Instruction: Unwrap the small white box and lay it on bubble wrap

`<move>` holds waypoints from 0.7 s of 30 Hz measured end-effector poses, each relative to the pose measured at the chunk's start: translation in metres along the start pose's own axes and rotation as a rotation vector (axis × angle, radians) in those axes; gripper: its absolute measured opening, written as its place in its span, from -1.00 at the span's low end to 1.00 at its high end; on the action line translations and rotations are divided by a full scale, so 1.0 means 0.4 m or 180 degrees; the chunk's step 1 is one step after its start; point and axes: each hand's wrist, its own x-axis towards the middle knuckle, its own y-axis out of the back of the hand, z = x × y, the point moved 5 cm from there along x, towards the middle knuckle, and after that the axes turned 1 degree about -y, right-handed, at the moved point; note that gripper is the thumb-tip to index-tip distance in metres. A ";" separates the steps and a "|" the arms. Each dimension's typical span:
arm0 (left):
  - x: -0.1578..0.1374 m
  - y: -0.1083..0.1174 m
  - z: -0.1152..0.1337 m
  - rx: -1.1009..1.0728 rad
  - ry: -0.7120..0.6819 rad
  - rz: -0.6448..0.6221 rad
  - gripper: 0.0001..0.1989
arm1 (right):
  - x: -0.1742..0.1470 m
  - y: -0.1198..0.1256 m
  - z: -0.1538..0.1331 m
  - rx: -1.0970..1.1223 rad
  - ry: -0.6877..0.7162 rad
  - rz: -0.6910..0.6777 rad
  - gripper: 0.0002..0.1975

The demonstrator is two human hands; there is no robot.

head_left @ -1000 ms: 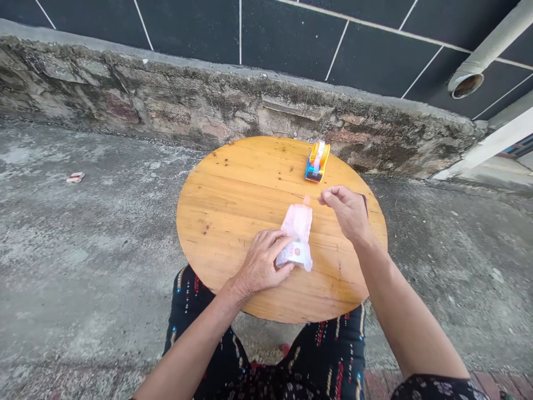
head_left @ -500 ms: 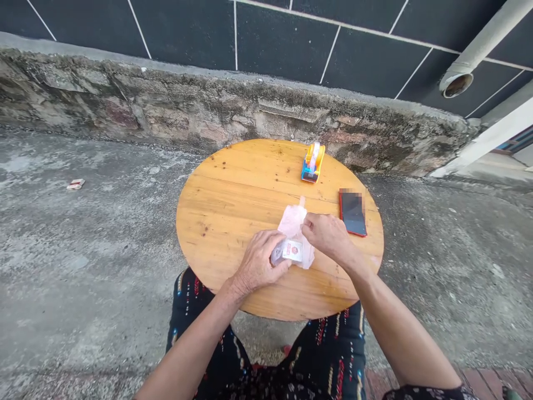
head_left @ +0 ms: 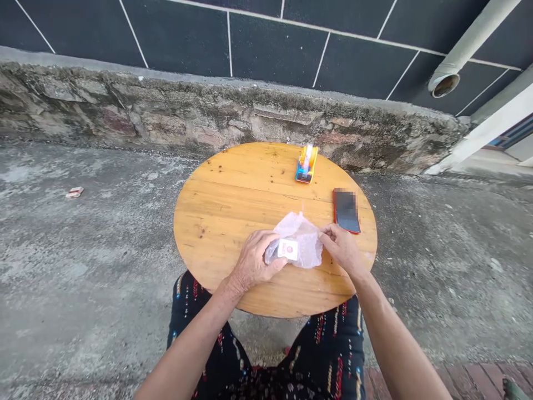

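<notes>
On the round wooden table (head_left: 233,200) lies a thin, pale pink plastic bag (head_left: 306,247), crumpled and partly spread out. Through its left part shows a small white box (head_left: 288,249) with red print. My left hand (head_left: 259,258) is curled round the left end of the box and bag, thumb at the near side and fingers at the far side. My right hand (head_left: 339,244) pinches the bag's right edge between thumb and fingers.
A yellow and blue tape dispenser (head_left: 307,165) stands near the table's far edge. Right of it lies a phone (head_left: 346,211) with a red case. Behind the table runs a stone wall base (head_left: 187,119).
My right hand has moved to the right and a little nearer, with the bag's edge. The bag has spread wider to the right. My left hand stays on the box.
</notes>
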 end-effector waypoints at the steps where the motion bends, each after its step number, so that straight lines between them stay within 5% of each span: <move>1: -0.001 0.004 0.000 -0.0144 0.0032 0.0010 -0.59 | -0.001 0.000 -0.009 0.0072 0.0014 0.0023 -0.85; 6: 0.007 0.047 -0.054 -0.0884 0.0763 0.0492 -0.65 | 0.013 0.019 -0.072 -0.0024 0.0360 0.0327 -0.79; 10: 0.071 0.066 -0.110 -0.0549 0.1440 0.0505 -0.72 | 0.046 0.012 -0.098 -0.0098 0.0440 0.0394 -0.78; 16: 0.212 0.013 -0.124 0.0153 0.1383 -0.0011 -0.76 | 0.086 -0.035 -0.127 -0.0290 0.0396 0.0355 -0.77; 21: 0.239 -0.035 -0.140 0.0365 0.1328 -0.0192 -0.83 | 0.093 -0.057 -0.132 -0.0247 0.0531 0.0380 -0.90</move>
